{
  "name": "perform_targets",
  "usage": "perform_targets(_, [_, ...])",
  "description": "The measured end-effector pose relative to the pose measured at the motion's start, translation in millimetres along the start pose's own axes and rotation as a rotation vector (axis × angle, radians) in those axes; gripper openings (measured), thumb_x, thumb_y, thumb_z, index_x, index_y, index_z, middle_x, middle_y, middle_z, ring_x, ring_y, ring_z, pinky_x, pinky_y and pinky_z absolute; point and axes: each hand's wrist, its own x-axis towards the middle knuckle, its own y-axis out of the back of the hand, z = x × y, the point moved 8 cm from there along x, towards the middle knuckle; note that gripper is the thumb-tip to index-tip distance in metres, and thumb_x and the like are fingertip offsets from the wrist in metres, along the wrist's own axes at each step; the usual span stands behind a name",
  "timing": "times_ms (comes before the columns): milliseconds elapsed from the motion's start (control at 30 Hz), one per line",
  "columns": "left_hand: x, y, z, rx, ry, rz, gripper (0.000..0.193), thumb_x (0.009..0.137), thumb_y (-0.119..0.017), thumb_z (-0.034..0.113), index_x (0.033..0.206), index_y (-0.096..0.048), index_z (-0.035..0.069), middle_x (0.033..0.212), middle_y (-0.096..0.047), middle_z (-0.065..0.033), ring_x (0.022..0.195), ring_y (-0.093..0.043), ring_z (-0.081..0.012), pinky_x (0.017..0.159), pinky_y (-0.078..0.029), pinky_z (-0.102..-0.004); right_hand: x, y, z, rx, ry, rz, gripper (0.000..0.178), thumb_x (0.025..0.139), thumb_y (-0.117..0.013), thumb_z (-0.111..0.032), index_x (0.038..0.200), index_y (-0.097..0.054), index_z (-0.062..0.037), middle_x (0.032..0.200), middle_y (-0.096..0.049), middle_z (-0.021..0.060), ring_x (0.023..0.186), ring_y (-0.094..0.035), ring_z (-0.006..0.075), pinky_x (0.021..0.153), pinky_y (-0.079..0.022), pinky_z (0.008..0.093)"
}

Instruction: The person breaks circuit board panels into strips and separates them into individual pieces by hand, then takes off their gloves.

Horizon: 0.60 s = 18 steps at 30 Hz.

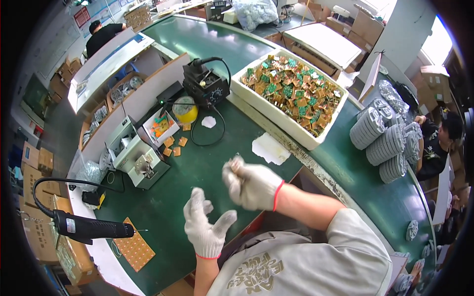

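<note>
Both my hands wear pale knit gloves with red cuffs, above a green work surface. My left hand is raised with its fingers and thumb apart, and nothing is in it. To its right, my right hand is closed, fingertips pinched together. Blur at the fingertips leaves what they hold unclear. Several small square copper-coloured boards lie beyond my hands. An electric screwdriver hangs at the left, its bit over a panel of small orange boards.
A white bin full of green and brown circuit boards stands at the far right. Opposite are a soldering station, a yellow round tin, a small parts tray and a metal machine. Grey stacked parts sit near another person.
</note>
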Motion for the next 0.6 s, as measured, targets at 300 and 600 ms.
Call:
perform_targets(300, [-39.5,44.9,-18.2,-0.045,0.017,0.146,0.071,0.087,-0.084,0.031,0.144,-0.053,-0.001,0.123,-0.062,-0.0183,0.09,-0.065,-0.0259,0.082,-0.058,-0.0352,18.4,-141.6,-294.4,-2.606,1.126,0.893,0.034,0.101,-0.055,-0.036,0.106,-0.073,-0.007,0.102,-0.075,0.0151,0.09,-0.07,0.0414,0.079,-0.057,0.0483])
perform_targets(600, [-77.1,105.7,-51.5,0.199,0.136,0.326,0.059,0.092,-0.078,0.019,0.142,-0.054,-0.001,0.12,-0.064,-0.0172,0.091,-0.064,-0.0278,0.085,-0.054,-0.0366,27.6,-151.5,-313.4,-2.733,1.094,0.984,0.064,0.093,-0.059,-0.059,0.13,-0.069,-0.0077,0.128,-0.07,0.0174,0.115,-0.066,0.038,0.101,-0.051,0.0442])
